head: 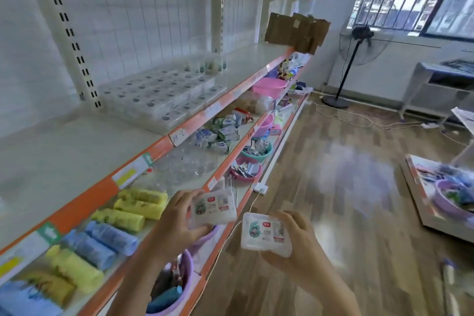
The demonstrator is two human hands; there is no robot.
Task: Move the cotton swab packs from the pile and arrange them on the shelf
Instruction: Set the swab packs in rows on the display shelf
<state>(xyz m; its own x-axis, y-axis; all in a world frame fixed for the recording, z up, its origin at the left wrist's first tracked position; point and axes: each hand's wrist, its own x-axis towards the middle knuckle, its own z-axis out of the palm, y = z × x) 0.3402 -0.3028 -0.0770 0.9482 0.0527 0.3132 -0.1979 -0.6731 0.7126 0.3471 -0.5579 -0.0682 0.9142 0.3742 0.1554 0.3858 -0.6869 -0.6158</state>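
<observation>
My left hand (174, 220) grips a clear plastic cotton swab pack (214, 208) with a white label and a green cartoon figure. My right hand (300, 244) grips a second, identical cotton swab pack (266, 235). Both packs are held in the air in front of the lower shelves, label side towards me. On the white middle shelf (77, 151), several more such packs (159, 95) lie flat in neat rows, and a few stand upright behind them (207, 65).
Yellow and blue rolls (102, 236) fill the shelf below. Purple and pink basins (177, 285) with small goods sit on the lowest shelves. A cardboard box (297, 31) stands at the shelf's far end. A standing fan (359, 41) and a low platform with goods (446, 192) stand on the wooden floor.
</observation>
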